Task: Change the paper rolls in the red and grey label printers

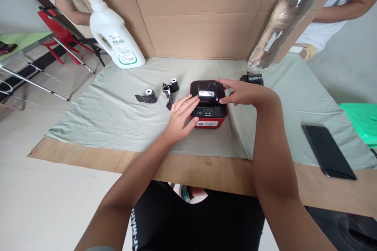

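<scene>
Pale grey-green cloth (97,119) covers most of the wooden surface (88,157), with cardboard (200,35) behind. Left to right: a white jug (118,41), small black-wrapped rolls (149,96), then the left hand (179,123), its grip unclosed, fingers laid along the red-and-black device (209,106) at mid-cloth. Touching the device's right edge is the right hand (247,93), thumb and forefinger apart; whether it grasps, I cannot tell. Beyond stand a clear bottle (284,23) and, nearer, a dark phone (328,151).

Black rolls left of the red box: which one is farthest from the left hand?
The leftmost roll, its loose end trailing left; the rear roll and front roll sit close together, nearer the left hand.
</scene>
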Demonstrator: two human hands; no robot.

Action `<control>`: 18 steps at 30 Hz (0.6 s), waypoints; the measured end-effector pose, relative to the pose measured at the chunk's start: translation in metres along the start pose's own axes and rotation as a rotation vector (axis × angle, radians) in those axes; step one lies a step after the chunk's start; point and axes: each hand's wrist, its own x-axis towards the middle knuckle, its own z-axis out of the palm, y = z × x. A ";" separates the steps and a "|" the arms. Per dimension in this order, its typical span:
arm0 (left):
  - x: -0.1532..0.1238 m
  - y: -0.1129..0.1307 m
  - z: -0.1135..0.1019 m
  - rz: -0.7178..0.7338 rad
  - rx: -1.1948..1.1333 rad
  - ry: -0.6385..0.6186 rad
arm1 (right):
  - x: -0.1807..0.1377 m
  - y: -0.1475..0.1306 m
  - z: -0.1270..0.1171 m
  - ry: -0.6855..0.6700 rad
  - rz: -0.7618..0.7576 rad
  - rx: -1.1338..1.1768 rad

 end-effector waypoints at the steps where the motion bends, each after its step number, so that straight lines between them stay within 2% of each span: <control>1: 0.000 0.000 0.000 0.007 -0.005 0.002 | 0.000 0.000 0.000 -0.002 -0.012 0.007; 13: 0.007 0.003 0.007 0.053 -0.020 0.089 | -0.010 -0.008 -0.006 0.057 -0.018 0.025; 18: 0.005 0.005 0.006 0.016 -0.013 0.071 | -0.010 -0.009 -0.006 0.095 0.003 0.012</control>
